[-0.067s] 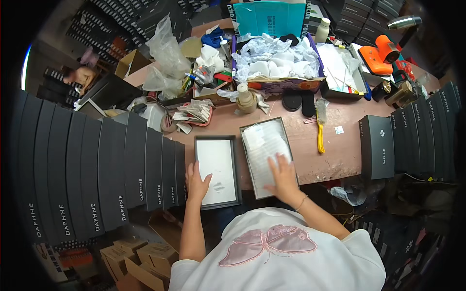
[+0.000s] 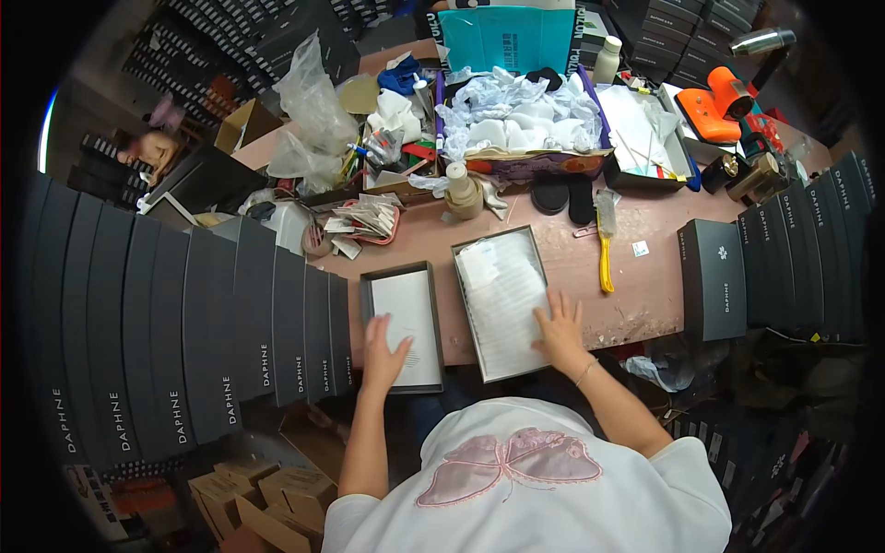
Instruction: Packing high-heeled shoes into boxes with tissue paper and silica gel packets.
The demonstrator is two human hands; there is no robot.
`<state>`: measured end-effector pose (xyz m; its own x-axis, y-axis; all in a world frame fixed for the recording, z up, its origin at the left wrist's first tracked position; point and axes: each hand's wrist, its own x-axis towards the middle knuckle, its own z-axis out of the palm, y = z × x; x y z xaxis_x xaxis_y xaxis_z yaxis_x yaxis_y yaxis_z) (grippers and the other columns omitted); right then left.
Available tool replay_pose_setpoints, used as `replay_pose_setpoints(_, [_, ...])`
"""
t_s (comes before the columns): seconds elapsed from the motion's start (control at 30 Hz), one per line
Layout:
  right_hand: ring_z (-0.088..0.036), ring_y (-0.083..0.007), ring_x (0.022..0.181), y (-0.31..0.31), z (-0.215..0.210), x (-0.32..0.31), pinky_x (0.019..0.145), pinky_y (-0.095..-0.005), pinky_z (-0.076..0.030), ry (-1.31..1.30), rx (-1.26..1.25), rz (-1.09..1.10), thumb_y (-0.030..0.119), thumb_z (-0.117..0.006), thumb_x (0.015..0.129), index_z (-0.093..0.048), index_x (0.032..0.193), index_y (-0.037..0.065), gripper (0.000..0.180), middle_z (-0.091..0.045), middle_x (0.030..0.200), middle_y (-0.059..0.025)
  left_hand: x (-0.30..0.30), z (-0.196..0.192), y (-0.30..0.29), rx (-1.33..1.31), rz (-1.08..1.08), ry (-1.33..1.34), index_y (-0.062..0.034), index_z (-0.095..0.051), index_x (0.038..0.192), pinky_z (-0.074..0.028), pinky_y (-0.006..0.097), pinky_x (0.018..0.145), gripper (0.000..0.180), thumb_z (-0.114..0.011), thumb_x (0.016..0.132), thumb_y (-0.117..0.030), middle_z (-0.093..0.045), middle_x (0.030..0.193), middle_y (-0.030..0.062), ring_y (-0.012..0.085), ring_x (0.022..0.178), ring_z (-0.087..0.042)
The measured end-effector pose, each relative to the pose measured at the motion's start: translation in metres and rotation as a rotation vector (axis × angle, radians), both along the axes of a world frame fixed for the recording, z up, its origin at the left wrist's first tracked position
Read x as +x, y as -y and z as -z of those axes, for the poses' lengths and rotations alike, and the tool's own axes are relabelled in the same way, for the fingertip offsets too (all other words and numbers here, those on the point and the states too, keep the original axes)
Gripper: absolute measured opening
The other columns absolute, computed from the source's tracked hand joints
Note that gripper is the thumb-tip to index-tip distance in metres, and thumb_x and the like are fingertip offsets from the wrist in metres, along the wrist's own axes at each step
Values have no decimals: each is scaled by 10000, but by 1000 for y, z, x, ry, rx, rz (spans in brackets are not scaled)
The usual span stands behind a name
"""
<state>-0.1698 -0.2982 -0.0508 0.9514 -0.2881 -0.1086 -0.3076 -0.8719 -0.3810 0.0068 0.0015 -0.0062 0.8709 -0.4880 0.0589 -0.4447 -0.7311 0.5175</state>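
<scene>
A shallow dark box lid [image 2: 437, 323] with a white inner face lies on the table in front of me, hanging slightly over the near edge. My left hand [image 2: 384, 355] is over its left side, fingers spread, gripping nothing. Just right of the lid is a dark shoe box [image 2: 464, 309], tilted a little. White tissue wrapping [image 2: 505, 290] fills it and hides whatever lies beneath. Along this box's right edge is my right hand [image 2: 560, 334], fingers apart, touching or very near the rim. A small white packet [image 2: 479, 263] rests on the wrapping's far left part.
Upright dark shoe boxes line the left [image 2: 207, 323] and right [image 2: 714, 281]. A yellow-handled brush [image 2: 605, 258] lies right of the open box. Behind stand a bottle [image 2: 463, 192], a tray of tags [image 2: 369, 219], a carton of crumpled tissue [image 2: 525, 166] and an orange device [image 2: 712, 115].
My right hand has moved off the tissue to the right edge of the shoe box. My left hand has shifted slightly rightward over the lid. The lid has turned and slid slightly.
</scene>
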Motion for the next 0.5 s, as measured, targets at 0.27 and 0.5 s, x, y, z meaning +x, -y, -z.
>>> replay_pose_setpoints(0.27, [-524, -472, 1043, 1, -30, -12, 829, -470, -474, 279, 485, 90, 51, -584, 807, -503, 996, 33, 206, -459, 1268, -283, -145, 29, 122, -177, 676, -843, 12, -630, 1081, -502, 324, 811, 320, -636, 858, -217, -666, 959, 144, 233, 876, -650])
replay_pose_setpoints(0.5, [-595, -334, 1025, -87, -102, 30, 866, -387, -490, 265, 692, -693, 154, -637, 825, -505, 1272, 112, 467, -458, 1353, -173, -140, 58, 175, -589, 252, -482, -18, -494, 1246, -379, 395, 1010, 414, -583, 858, -132, -469, 1302, 183, 328, 1205, -456])
